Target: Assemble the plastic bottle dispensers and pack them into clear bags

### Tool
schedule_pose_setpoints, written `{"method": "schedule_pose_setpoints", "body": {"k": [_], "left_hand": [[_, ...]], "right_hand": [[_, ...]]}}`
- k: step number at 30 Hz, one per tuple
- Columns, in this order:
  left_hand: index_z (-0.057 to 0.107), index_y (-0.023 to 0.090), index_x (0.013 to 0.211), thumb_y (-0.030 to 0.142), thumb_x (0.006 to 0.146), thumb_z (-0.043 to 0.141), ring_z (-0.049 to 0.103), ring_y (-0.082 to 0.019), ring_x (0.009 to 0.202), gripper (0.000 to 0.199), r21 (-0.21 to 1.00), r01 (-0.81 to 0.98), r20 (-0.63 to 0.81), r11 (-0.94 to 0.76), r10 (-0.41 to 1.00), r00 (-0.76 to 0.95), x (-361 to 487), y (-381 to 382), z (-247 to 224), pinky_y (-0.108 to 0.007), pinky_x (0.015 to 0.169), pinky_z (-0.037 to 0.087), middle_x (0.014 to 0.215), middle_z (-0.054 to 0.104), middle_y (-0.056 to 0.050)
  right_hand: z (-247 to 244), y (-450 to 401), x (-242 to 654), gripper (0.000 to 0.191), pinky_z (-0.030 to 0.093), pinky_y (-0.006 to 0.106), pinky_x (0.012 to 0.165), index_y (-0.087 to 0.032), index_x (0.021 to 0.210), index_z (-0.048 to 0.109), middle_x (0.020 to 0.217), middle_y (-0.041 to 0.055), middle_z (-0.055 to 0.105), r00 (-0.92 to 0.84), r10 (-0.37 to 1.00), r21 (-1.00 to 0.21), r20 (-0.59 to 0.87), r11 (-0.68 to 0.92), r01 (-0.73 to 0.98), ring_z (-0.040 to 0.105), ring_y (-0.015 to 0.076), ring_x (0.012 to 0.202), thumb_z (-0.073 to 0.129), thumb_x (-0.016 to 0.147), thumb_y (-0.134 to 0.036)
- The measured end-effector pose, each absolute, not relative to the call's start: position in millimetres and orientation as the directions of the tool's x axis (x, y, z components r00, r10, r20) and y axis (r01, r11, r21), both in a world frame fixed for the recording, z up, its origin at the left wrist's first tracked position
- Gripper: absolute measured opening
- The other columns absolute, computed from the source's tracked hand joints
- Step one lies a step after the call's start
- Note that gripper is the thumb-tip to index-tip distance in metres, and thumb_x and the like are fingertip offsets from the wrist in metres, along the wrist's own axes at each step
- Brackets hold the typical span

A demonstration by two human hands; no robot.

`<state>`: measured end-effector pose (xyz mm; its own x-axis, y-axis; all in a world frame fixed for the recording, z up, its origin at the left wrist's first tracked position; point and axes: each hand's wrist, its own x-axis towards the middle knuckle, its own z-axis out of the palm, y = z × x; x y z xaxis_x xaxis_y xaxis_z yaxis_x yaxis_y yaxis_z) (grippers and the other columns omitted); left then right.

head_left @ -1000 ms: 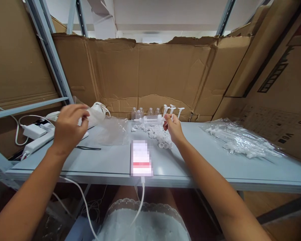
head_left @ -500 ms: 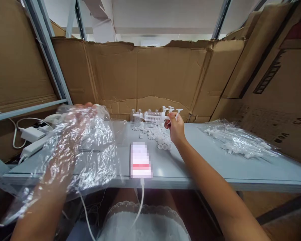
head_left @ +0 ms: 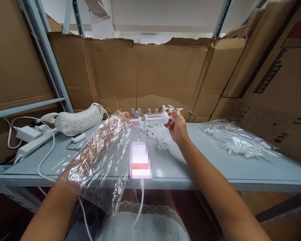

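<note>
I see the syringe (head_left: 155, 118) parallel to the worktop (head_left: 240, 170) front edge; right hand (head_left: 177, 128) pinches it, left hand (head_left: 120, 119) by its tip, grip unclear.

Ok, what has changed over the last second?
The left hand has moved right, to the tip of the clear, tubular plastic syringe; whether it grips is unclear. A clear, crinkled plastic bag now drapes over the forearm, which was bare. The right hand still holds the syringe's white plunger end, and the small, round white plastic caps and rectangular phone with the blurred screen stayed put.
</note>
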<state>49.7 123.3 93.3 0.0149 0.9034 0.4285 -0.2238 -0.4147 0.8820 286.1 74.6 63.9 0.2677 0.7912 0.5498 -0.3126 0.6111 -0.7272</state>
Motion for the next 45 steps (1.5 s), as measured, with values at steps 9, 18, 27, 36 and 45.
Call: {"method": "schedule_pose_setpoints", "body": {"k": [9,18,27,36,45], "left_hand": [[0.053,0.018,0.067,0.023,0.057,0.082,0.065,-0.020,0.079,0.031,0.961,-0.275,0.199,0.011,0.662,0.723,57.6,113.8,77.7,-0.039,0.076,0.053,0.081,0.066,-0.003],[0.054,0.016,0.064,0.020,0.051,0.083,0.062,-0.017,0.062,0.033,0.964,-0.259,0.152,0.058,0.680,0.718,65.1,95.6,58.4,-0.025,0.056,0.041,0.064,0.060,0.001],[0.052,0.016,0.067,0.027,0.045,0.086,0.061,-0.018,0.061,0.042,0.961,-0.274,0.172,0.042,0.683,0.710,73.2,98.1,46.8,-0.032,0.060,0.046,0.065,0.063,-0.001],[0.055,0.017,0.064,0.014,0.063,0.071,0.057,-0.013,0.067,0.017,0.960,-0.272,0.219,-0.062,0.771,0.598,77.5,96.9,41.9,-0.029,0.063,0.040,0.074,0.063,0.000],[0.056,0.016,0.063,0.020,0.059,0.073,0.061,-0.017,0.073,0.018,0.945,-0.309,0.249,-0.103,0.841,0.481,76.6,94.1,49.1,-0.035,0.069,0.045,0.098,0.065,-0.003]], "right_hand": [[59.4,82.3,294.1,0.050,0.026,0.020,0.039,-0.022,0.072,0.047,0.050,-0.0092,0.035,0.106,0.908,-0.835,0.406,0.415,-0.361,0.029,0.0046,0.042,0.076,0.066,-0.062],[57.5,78.6,288.5,0.054,0.024,0.021,0.041,-0.022,0.073,0.044,0.049,-0.0094,0.040,0.017,0.946,-0.908,0.323,0.315,-0.277,0.030,0.0041,0.040,0.077,0.063,-0.063],[61.6,65.0,282.1,0.042,0.027,0.022,0.045,-0.022,0.077,0.047,0.058,-0.0072,0.049,-0.204,0.903,-0.911,0.379,0.325,-0.254,0.040,0.0062,0.046,0.078,0.069,-0.050],[59.1,54.2,265.9,0.032,0.037,0.025,0.057,-0.019,0.080,0.072,0.074,0.0010,0.059,-0.418,0.820,-0.863,0.392,0.485,0.143,0.048,0.0110,0.065,0.073,0.073,-0.051],[59.5,50.1,263.3,0.055,0.040,0.030,0.066,-0.021,0.076,0.071,0.076,0.0035,0.059,-0.523,0.730,-0.753,0.439,0.617,0.229,0.048,0.0137,0.067,0.046,0.086,-0.069]]}}
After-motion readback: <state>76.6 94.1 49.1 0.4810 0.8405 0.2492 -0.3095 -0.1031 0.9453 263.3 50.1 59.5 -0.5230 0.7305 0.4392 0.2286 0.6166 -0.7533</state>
